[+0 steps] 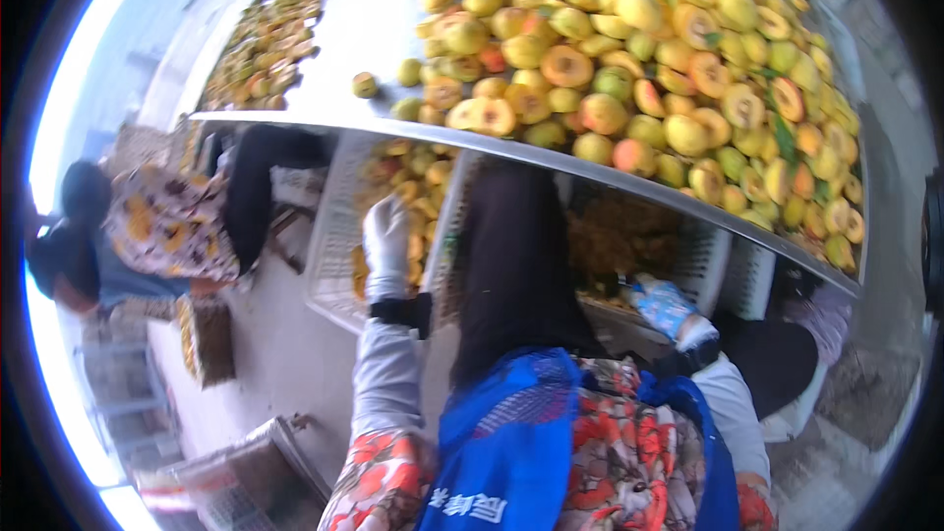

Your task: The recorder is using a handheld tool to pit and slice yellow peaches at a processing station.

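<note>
My left hand, in a white glove, is over a white plastic basket that holds yellow peach pieces. Its fingers look curled, but whether they grip anything is hidden. On the other side of my legs, my right hand wears a blue patterned glove. A small dark object shows near its fingertips, too blurred to identify. Right beside that hand stands a white crate with a brown mass in it, perhaps peach pits. Above both hands, whole and halved yellow peaches are heaped on a metal table.
The table's raised metal edge crosses above my lap. More fruit halves lie at its far left. A person in a flowered top sits to the left, near a small box. A stack of flat material stands lower left.
</note>
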A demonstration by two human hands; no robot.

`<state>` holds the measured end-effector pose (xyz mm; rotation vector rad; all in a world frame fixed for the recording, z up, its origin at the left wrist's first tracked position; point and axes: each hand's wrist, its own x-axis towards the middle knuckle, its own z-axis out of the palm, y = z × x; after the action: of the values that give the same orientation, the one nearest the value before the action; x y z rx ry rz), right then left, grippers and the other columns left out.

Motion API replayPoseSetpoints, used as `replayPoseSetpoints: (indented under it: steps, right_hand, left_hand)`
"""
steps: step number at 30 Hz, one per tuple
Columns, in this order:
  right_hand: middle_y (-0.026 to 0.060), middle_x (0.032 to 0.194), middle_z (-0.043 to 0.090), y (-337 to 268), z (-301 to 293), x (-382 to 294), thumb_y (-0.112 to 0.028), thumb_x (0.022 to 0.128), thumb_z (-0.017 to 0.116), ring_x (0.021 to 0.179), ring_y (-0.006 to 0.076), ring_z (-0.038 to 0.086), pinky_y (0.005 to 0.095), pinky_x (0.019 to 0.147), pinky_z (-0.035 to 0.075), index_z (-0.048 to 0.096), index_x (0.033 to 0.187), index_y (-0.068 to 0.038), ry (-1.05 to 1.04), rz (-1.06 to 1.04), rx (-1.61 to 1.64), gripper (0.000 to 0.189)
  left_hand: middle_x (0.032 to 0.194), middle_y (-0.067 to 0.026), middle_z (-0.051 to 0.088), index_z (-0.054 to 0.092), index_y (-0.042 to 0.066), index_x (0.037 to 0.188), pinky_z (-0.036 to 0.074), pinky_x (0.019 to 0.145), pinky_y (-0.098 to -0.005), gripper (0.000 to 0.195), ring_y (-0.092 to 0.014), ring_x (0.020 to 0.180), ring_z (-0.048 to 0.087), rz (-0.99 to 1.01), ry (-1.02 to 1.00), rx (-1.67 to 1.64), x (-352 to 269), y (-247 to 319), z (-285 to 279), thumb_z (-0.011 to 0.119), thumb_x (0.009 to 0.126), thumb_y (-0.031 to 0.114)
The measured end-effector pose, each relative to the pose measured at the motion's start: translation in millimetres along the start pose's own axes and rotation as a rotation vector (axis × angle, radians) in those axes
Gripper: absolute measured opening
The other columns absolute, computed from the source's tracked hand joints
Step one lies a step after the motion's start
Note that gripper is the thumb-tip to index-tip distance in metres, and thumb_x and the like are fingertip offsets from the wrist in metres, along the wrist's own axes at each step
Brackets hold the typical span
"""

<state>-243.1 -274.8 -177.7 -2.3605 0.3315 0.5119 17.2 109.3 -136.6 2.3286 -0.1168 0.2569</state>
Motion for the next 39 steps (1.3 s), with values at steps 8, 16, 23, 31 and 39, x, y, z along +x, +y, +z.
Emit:
replayPoseSetpoints:
  steps: [8,16,23,31,39]
  right_hand:
    - [0.0218,0.087,0.066,-34.0,-21.9,-2.5,-0.024,0.085,0.051,0.084,0.0403,0.063,0.0507,0.074,0.049,0.062,0.096,-0.004,-0.089,-0.075,-0.245,0.025]
    - [0.0155,0.102,0.069,17.3,39.7,54.1,-0.02,0.085,0.055,0.097,0.0343,0.066,0.0437,0.083,0.052,0.073,0.095,-0.006,-0.468,0.107,-0.433,0.024]
    - [0.0143,0.087,0.067,26.6,71.0,60.2,-0.015,0.085,0.054,0.081,0.0358,0.065,0.045,0.072,0.052,0.069,0.091,-0.006,-0.518,-0.179,-0.262,0.019]
    - [0.0235,0.105,0.062,-47.0,124.7,34.8,-0.015,0.077,0.06,0.104,0.0359,0.059,0.0441,0.088,0.048,0.063,0.109,0.0,-0.742,-0.81,0.133,0.036]
    - [0.0206,0.094,0.064,6.1,254.9,-1.0,-0.021,0.09,0.058,0.091,0.0352,0.059,0.0416,0.078,0.049,0.065,0.104,0.0,-0.747,-0.331,0.997,0.026]
  left_hand:
    - [0.095,-0.0204,0.066,0.061,0.004,0.106,0.049,0.079,-0.0422,0.03,-0.037,0.091,0.064,-0.356,-0.516,0.181,-73.9,-134.0,27.0,0.063,0.088,0.028]
    - [0.095,-0.021,0.066,0.06,0.0,0.1,0.048,0.078,-0.0427,0.026,-0.037,0.089,0.064,-0.092,-0.538,0.266,-73.6,-95.5,34.4,0.06,0.086,0.021]
    - [0.106,-0.0131,0.065,0.059,0.002,0.108,0.049,0.082,-0.0385,0.025,-0.028,0.092,0.063,-0.289,-0.591,0.085,-97.1,-112.6,8.3,0.058,0.089,0.019]
    - [0.109,-0.0123,0.064,0.058,0.002,0.111,0.049,0.083,-0.0377,0.026,-0.027,0.094,0.062,-0.416,-0.558,-0.001,-105.1,-100.3,-7.6,0.057,0.091,0.019]
    - [0.112,-0.0116,0.063,0.057,0.002,0.114,0.049,0.084,-0.0369,0.028,-0.025,0.096,0.061,-0.477,-0.568,-0.062,-107.3,-104.8,2.1,0.056,0.092,0.019]
